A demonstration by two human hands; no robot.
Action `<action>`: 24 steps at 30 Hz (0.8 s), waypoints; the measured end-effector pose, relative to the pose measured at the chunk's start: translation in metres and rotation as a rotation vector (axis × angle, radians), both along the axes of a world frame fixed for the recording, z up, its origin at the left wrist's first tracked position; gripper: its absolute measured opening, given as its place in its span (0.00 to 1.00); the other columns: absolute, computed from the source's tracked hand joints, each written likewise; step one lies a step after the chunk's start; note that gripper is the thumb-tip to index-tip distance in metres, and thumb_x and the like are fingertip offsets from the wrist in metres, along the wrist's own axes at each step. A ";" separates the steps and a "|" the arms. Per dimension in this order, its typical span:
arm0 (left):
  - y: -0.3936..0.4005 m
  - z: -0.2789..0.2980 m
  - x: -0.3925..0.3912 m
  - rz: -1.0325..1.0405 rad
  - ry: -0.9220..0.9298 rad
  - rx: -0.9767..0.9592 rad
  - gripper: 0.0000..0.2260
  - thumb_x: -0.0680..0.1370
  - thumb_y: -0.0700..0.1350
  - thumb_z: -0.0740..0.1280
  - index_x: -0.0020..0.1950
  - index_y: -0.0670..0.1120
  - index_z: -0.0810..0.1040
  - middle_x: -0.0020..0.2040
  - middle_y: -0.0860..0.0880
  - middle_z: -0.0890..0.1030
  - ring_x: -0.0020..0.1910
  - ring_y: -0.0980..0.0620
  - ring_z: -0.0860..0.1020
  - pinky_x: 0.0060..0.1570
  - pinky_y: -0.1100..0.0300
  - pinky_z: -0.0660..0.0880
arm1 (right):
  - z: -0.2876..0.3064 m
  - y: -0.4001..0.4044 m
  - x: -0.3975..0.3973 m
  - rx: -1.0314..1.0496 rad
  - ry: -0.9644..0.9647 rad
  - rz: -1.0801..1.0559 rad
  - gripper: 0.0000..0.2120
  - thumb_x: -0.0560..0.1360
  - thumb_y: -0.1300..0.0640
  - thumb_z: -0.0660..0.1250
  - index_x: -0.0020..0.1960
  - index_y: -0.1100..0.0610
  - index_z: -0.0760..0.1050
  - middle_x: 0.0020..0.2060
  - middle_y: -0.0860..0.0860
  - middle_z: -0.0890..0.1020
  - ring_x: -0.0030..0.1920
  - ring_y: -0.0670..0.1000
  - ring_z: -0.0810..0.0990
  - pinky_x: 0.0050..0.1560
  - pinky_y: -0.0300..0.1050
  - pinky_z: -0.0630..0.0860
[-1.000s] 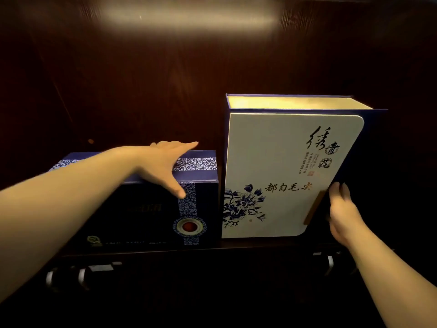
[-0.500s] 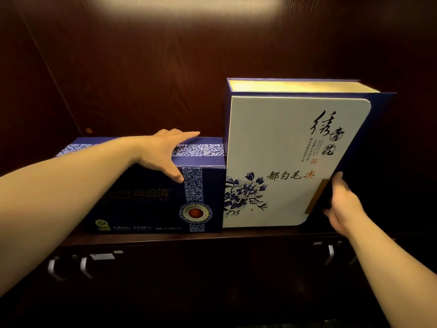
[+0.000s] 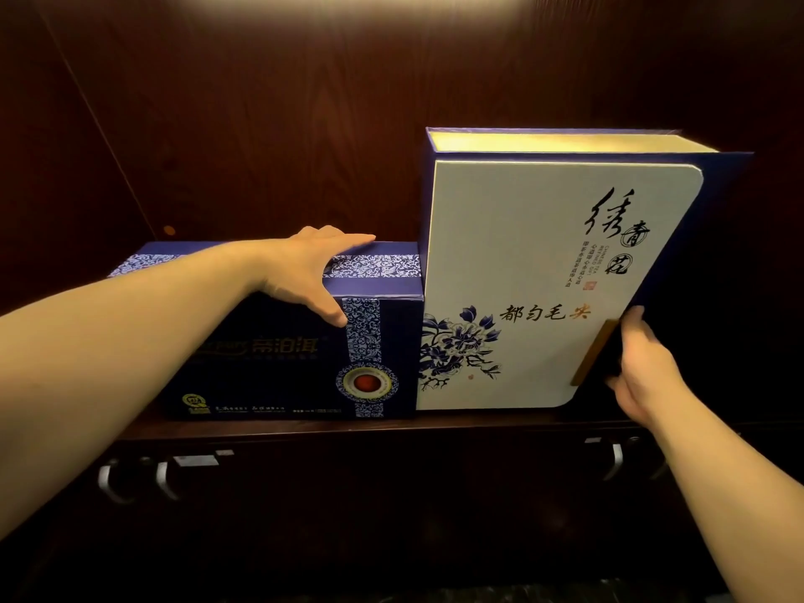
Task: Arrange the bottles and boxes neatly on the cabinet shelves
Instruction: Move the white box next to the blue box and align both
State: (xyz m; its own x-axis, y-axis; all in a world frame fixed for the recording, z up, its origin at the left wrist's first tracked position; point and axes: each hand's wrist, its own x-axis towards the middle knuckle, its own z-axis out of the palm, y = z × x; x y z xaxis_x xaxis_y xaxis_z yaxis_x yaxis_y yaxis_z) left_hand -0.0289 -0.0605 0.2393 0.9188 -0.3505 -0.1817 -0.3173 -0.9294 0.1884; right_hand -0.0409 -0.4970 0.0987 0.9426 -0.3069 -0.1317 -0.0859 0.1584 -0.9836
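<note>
Hands: left (image 3: pixel 311 272) atop blue box (image 3: pixel 278 354), right (image 3: pixel 644 367) beside white box (image 3: pixel 535 272).

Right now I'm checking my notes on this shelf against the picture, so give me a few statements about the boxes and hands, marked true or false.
1. The left hand rests on top of the dark blue box. True.
2. The white floral box lies flat on the shelf. False: it stands upright, taller than the dark blue box.
3. The right hand touches the white floral box at its right edge. True.
4. A wide gap separates the two boxes. False: they stand side by side, with no gap visible.
5. The white floral box stands left of the dark blue box. False: it is on the right.
</note>
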 end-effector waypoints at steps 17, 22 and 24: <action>-0.048 0.002 0.000 -0.009 0.005 -0.259 0.67 0.54 0.76 0.74 0.82 0.55 0.40 0.83 0.52 0.52 0.79 0.50 0.54 0.73 0.54 0.56 | -0.005 0.000 0.002 0.015 0.035 -0.036 0.38 0.78 0.30 0.55 0.82 0.45 0.50 0.81 0.50 0.57 0.80 0.57 0.51 0.75 0.65 0.49; -0.091 -0.006 0.007 0.016 -0.055 -0.529 0.53 0.62 0.66 0.78 0.80 0.53 0.56 0.74 0.56 0.70 0.67 0.55 0.71 0.68 0.52 0.67 | -0.012 0.001 -0.003 0.002 0.039 -0.009 0.39 0.76 0.27 0.55 0.81 0.45 0.54 0.79 0.49 0.62 0.79 0.57 0.55 0.75 0.64 0.50; -0.093 -0.008 0.010 0.021 -0.042 -0.541 0.50 0.64 0.63 0.79 0.79 0.52 0.58 0.73 0.55 0.73 0.67 0.54 0.72 0.67 0.53 0.68 | -0.013 0.003 -0.003 -0.010 0.035 -0.018 0.41 0.74 0.26 0.55 0.80 0.45 0.57 0.77 0.48 0.66 0.78 0.56 0.58 0.74 0.61 0.53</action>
State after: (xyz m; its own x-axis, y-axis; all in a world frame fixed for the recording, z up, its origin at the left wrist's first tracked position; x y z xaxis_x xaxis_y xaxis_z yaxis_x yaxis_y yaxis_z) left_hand -0.0189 -0.1530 0.2317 0.9290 -0.3656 0.0567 -0.3176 -0.7094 0.6292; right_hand -0.0440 -0.4937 0.0859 0.9316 -0.3256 -0.1618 -0.1178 0.1507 -0.9815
